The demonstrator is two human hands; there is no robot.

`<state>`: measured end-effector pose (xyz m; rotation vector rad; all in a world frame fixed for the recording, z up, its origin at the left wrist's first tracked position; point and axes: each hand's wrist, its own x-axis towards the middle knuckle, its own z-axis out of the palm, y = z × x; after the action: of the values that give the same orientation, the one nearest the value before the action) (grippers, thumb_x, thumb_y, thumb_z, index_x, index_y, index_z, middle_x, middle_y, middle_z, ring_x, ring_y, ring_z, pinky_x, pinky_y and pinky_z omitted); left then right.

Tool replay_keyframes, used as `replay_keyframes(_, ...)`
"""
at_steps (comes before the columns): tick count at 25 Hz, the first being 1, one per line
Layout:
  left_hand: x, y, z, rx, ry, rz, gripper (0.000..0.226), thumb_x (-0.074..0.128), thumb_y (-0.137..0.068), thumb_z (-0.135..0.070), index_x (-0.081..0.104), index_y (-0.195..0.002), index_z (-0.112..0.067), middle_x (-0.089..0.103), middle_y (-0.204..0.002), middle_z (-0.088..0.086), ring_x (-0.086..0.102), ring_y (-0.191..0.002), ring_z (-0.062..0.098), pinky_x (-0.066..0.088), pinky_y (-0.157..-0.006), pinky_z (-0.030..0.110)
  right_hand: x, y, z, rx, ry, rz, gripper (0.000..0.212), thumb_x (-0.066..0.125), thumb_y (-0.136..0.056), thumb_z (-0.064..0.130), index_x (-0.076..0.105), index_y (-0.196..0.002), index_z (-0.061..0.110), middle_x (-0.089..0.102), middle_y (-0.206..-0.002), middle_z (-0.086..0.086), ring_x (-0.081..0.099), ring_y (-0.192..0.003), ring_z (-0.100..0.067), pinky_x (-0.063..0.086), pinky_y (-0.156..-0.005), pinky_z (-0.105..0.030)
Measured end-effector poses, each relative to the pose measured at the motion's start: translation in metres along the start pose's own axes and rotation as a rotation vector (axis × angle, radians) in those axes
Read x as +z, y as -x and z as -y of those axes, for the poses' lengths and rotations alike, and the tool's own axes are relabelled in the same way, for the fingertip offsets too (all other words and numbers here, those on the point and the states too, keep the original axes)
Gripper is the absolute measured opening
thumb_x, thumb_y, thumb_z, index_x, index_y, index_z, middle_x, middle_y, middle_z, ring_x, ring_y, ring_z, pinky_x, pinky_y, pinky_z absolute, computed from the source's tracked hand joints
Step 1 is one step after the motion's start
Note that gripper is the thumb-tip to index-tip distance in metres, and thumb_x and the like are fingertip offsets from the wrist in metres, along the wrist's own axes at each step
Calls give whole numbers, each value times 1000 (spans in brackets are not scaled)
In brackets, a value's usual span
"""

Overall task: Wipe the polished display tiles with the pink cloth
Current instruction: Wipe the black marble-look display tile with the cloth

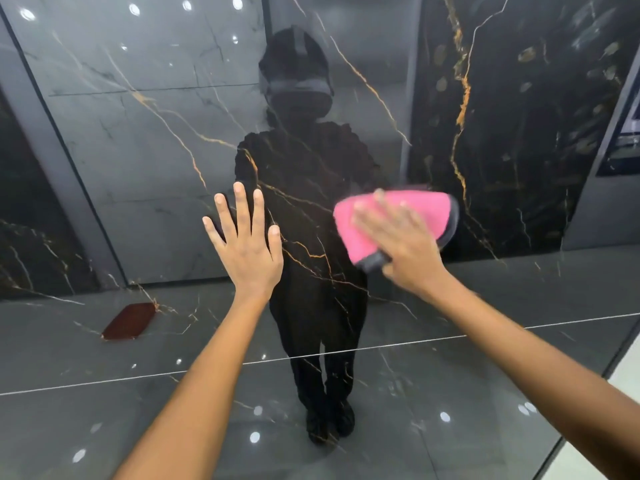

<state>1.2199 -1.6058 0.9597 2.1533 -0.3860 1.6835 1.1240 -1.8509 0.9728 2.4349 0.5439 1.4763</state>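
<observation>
1. I see my left hand flat, fingers spread, against the dark veined tile.
2. My right hand, blurred, presses the pink cloth against the tile with straight fingers.

Display tile: glossy dark grey-black, w/ thin gold-orange and white veins running diagonally; white round light spots reflected near its top and bottom edges. Panel toward tile's right edge darker, near black, w/ a thick orange-gold vein top to bottom plus dull tan blotches. Cloth: bright pink face, dark grey backing/trim showing at right and lower edges. Reflected figure at tile's centre: solid black silhouette, gold veins crossing it. Reddish-brown rectangle reflected near tile's lower left. Thin white line crosses the lower tile, left to right.
</observation>
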Motion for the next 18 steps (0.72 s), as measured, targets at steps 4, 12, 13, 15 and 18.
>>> replay_keyframes(4,-2,2,0,10,17,-5,55,32,-101,-27,22,-154,-17,27,-158,13,11,-146,35,-1,-119,49,30,3,64,124,-43,59,91,57,-56,3,38,-143,15,45,-147,-3,24,-142,-21,9,-114,-39)
replay_keyframes(12,-2,1,-2,-2,35,-5,54,30,-102,-27,23,-154,-17,29,-157,12,16,-145,37,2,-119,50,50,74,71,-320,32,299,81,42,-67,6,30,-146,20,43,-148,3,29,-139,-15,-5,-119,-33)
replay_keyframes(13,-3,1,-2,3,32,-14,53,29,-102,-27,24,-154,-17,30,-157,13,17,-145,38,2,-119,49,42,45,69,-116,10,204,82,39,-64,6,35,-144,19,44,-148,1,28,-140,-18,1,-117,-36)
replay_keyframes(15,-3,0,-2,3,47,-11,52,29,-103,-28,26,-153,-16,31,-156,13,20,-144,39,1,-119,48,37,11,75,154,-44,102,83,43,-64,4,34,-146,17,38,-151,0,21,-144,-22,3,-116,-40)
replay_keyframes(18,-4,-1,-1,1,45,6,51,30,-103,-29,28,-153,-17,31,-156,13,21,-144,39,5,-119,51,58,64,107,-314,145,388,88,48,-65,6,23,-149,18,35,-153,4,22,-143,-16,-10,-117,-38)
